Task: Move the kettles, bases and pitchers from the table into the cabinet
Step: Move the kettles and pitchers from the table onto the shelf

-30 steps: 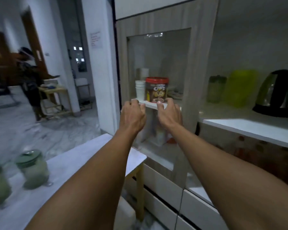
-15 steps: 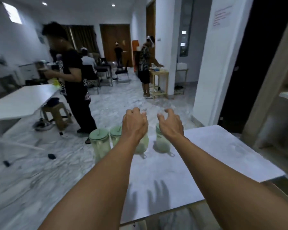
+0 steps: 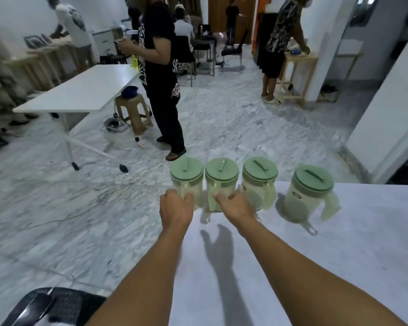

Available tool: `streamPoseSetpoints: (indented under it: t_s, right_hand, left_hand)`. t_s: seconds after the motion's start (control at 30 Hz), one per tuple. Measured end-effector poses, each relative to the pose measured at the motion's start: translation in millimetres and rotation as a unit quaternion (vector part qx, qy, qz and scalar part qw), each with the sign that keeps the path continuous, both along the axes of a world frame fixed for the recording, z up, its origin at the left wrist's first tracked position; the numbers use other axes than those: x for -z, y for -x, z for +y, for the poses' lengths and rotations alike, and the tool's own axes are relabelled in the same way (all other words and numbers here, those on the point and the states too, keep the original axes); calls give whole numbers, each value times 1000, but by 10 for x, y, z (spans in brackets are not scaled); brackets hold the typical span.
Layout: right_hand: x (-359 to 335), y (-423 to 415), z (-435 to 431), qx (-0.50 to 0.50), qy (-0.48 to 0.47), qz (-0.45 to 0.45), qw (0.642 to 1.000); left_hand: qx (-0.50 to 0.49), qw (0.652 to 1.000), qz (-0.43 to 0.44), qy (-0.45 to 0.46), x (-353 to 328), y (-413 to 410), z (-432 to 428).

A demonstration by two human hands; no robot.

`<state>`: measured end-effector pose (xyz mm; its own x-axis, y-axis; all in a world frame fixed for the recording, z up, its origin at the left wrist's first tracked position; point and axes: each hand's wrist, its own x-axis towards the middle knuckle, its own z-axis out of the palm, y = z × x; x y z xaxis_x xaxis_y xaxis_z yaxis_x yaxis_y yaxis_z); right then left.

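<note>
While four green-lidded pitchers (image 3: 224, 182) stand on the table (image 3: 339, 255), seemingly empty, left hand (image 3: 176, 208) and right hand (image 3: 236, 204) each grip a handle.

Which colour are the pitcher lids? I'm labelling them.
Pale green, clearest in the head view on the rightmost pitcher's lid.

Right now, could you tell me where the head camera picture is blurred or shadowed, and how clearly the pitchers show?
Head view: the four translucent pitchers with green lids are fairly sharp; the marble floor at left is smeared by motion; both forearms cast one dark shadow on the white table; the wide lens bends the edges; the left hand and right hand hide the handles, so each grip is unclear.
</note>
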<state>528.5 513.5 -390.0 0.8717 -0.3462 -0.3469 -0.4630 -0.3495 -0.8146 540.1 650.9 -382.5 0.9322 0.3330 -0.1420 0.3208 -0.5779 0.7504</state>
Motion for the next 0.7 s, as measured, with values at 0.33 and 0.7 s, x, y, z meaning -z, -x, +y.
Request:
streamPoseSetpoints:
  t_s: [0.33,0.7]
  right_hand:
    - [469,-459,17,-7,-116,-13,993]
    - [76,-245,71,45,-129,-92,986]
  left_hand:
    - [-14,990,52,127,494,-562,-40]
    - [-80,975,-56,200,73,-331,18]
